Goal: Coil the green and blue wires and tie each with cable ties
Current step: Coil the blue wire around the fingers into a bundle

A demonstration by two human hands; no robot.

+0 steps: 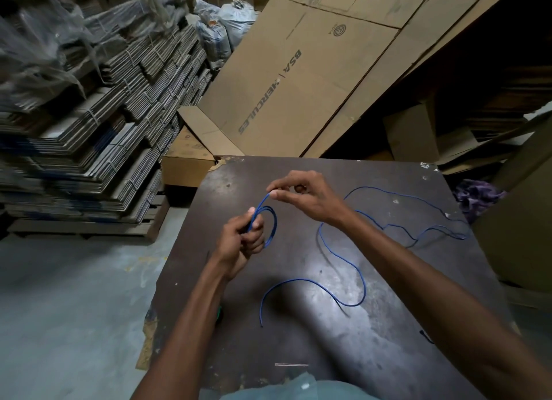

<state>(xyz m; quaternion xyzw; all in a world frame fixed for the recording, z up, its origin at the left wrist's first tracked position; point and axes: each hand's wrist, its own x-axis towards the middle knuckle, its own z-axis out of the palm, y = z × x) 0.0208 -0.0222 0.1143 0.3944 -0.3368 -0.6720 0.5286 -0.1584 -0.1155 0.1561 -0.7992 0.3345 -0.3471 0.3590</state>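
Clenched around a small coil of the blue wire (270,226), my left hand (242,244) holds the loops above the dark table (298,340). My right hand (301,195) pinches the same wire between thumb and forefinger just above the coil. I see the wire's loose length snaking across the table to the right, its free end lying near my left forearm.

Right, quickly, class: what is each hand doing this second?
Left hand: closed, holding the small coil of blue wire.
Right hand: fingertips pinched on the same wire, just above the coil.
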